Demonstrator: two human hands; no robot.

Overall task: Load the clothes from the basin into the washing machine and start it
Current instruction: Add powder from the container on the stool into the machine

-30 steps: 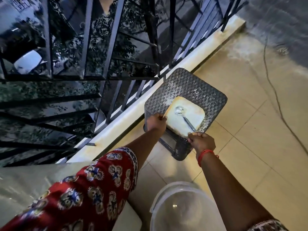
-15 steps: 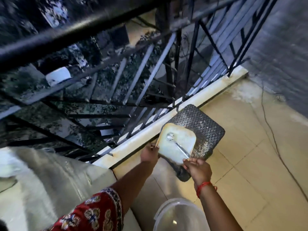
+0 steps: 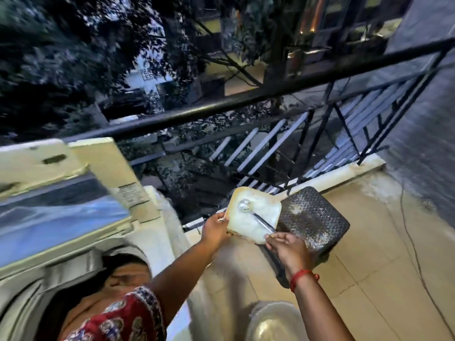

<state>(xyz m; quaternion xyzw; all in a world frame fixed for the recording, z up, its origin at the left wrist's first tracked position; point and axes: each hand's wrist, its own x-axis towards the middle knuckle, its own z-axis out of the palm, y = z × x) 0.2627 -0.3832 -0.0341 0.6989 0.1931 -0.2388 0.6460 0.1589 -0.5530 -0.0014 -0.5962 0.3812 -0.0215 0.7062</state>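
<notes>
Tiled balcony floor (image 3: 369, 279), black railing (image 3: 246, 99); 2 hands, left (image 3: 214, 230) and right (image 3: 286, 246), grip cream container (image 3: 256, 215) edges.

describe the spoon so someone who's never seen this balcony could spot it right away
Start at the dark woven stool beside the balcony railing. Just left of it, both hands hold up a cream square container: left hand on its left edge, right hand at the lower corner. The spoon lies diagonally in it, the only shiny metal piece there, round bowl uppermost.

Washing machine (image 3: 157, 242) white, top lid (image 3: 81, 178) raised; clothes (image 3: 123, 271) in drum; translucent basin (image 3: 273, 321) on floor beside it
</notes>
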